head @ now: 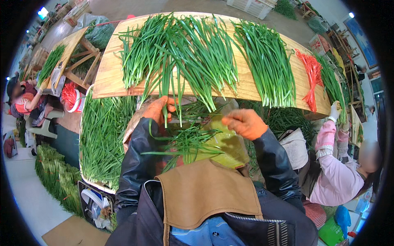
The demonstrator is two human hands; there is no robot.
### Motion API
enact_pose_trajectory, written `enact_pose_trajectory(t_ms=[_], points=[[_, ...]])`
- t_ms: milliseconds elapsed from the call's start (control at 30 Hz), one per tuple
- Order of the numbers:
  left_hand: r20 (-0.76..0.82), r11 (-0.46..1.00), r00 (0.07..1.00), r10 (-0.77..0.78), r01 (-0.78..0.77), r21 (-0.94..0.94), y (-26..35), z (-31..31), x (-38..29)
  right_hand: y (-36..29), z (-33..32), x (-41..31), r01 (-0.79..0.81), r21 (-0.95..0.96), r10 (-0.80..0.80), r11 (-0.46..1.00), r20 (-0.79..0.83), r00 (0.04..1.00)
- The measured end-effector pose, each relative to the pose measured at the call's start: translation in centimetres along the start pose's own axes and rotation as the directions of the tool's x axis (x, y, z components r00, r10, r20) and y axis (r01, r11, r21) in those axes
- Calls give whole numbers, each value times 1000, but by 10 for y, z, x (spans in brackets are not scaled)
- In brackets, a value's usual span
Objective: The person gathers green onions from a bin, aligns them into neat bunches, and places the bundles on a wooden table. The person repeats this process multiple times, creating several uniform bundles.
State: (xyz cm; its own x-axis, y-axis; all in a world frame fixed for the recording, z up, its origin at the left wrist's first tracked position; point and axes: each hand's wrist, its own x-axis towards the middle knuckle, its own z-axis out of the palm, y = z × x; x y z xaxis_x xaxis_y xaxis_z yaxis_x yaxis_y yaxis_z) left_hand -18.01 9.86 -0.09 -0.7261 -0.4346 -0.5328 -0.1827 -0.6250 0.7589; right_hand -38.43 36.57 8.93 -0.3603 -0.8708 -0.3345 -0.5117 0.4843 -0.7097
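My left hand (158, 110), in an orange glove, pinches a few garlic chive stalks (166, 80) at the front edge of the wooden board (106, 73). To its right my right hand (246, 123), gloved alike, is blurred with its fingers curled; whether something thin is in them is unclear. Loose piles of chives (197, 52) fan across the board, some stem ends overhanging its edge. A neater pile of chives (271, 67) lies farther right. Below my hands, loose leaves (197, 138) lie over a yellow sheet (237, 152) on my lap.
Red ties (312, 77) lie at the board's right end. A co-worker in pink (335, 181) handles chives there. At left stands a large container of chives (104, 138), with bundled chives (58, 178) on the floor beyond. Another person (27, 98) sits at a second board.
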Motion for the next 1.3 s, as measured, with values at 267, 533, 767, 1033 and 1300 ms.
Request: enact_pose_trajectory(t_ms=[267, 533, 767, 1033, 1300], points=[[142, 1000, 989, 29, -30, 7, 4, 26, -10, -12, 65, 69, 19, 768, 128, 640, -132, 983], [94, 998, 993, 66, -68, 19, -1, 35, -3, 3, 66, 53, -89, 909, 283, 407, -33, 959], [111, 989, 983, 146, -149, 19, -20, 44, 5, -16, 105, 62, -84, 898, 228, 431, -18, 973], [-82, 973, 988, 131, -112, 200, -18, 49, -4, -4, 117, 75, 134, 904, 274, 405, -260, 926], [-78, 932, 972, 222, -188, 310, -2, 72, -33, -15, 113, 68, 297, 339, -54, 893, -573, 818]])
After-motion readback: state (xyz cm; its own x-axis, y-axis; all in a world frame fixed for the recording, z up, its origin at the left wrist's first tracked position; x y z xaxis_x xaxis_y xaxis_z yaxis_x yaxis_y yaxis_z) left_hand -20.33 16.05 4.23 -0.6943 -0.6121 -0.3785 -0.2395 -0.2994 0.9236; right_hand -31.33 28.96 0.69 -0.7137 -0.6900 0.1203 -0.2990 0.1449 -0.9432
